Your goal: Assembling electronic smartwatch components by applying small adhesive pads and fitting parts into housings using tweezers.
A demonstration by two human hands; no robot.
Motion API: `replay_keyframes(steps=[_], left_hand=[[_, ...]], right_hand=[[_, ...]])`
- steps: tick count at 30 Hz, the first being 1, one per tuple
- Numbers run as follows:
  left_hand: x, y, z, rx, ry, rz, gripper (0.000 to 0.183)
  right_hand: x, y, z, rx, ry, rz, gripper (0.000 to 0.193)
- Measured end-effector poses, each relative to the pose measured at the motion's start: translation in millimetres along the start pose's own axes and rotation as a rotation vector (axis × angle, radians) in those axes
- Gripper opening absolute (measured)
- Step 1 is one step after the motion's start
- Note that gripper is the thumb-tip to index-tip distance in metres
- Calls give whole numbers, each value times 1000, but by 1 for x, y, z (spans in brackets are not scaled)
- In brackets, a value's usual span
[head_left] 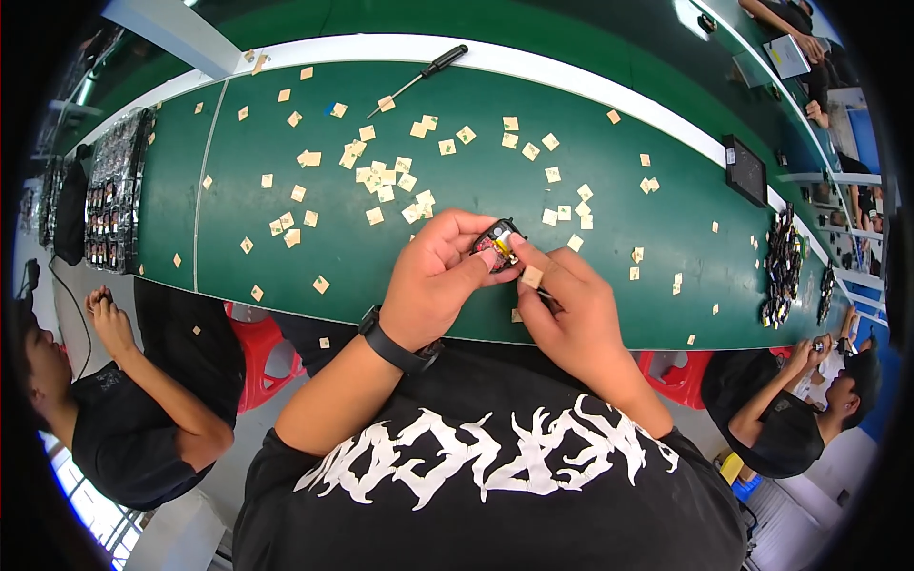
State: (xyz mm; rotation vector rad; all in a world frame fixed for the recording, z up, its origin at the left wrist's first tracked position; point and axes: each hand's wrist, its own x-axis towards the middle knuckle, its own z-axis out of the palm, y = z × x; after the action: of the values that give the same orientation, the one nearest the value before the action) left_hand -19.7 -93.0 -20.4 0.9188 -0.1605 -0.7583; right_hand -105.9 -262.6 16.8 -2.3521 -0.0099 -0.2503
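Close in front of my chest, my left hand (433,276) grips a small black rounded device housing (495,238). Its inner side faces up and shows red and yellow parts. My right hand (574,309) meets the housing from the right, index fingertip at its edge. A cream paper square (532,277) clings to that index finger. Something dark and thin shows between the right thumb and fingers; its kind is mostly hidden. Many more cream paper squares (378,178) lie scattered over the green table (457,305) beyond my hands.
A screwdriver (419,81) with a black handle lies near the far edge. Trays of small dark parts (112,200) stand at the left. At the right are a black box (745,171) and a heap of dark parts (783,271). Co-workers (133,409) sit on both sides.
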Motion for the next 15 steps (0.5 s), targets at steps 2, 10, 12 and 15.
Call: replay_keyframes(steps=[2,10,12,15], left_hand=[[-1,2,0,-1,12,-4,28],[0,6,6,36,71,22,35],[0,6,9,54,61,22,37],[-1,5,9,82,54,46,40]], right_hand=[[-2,-3,-14,262,-98,207,43],[-35,-1,-34,1382,222,701,33],[-51,5,-27,1600,11,889,44],[-57,6,-30,1585,-29,954,50]])
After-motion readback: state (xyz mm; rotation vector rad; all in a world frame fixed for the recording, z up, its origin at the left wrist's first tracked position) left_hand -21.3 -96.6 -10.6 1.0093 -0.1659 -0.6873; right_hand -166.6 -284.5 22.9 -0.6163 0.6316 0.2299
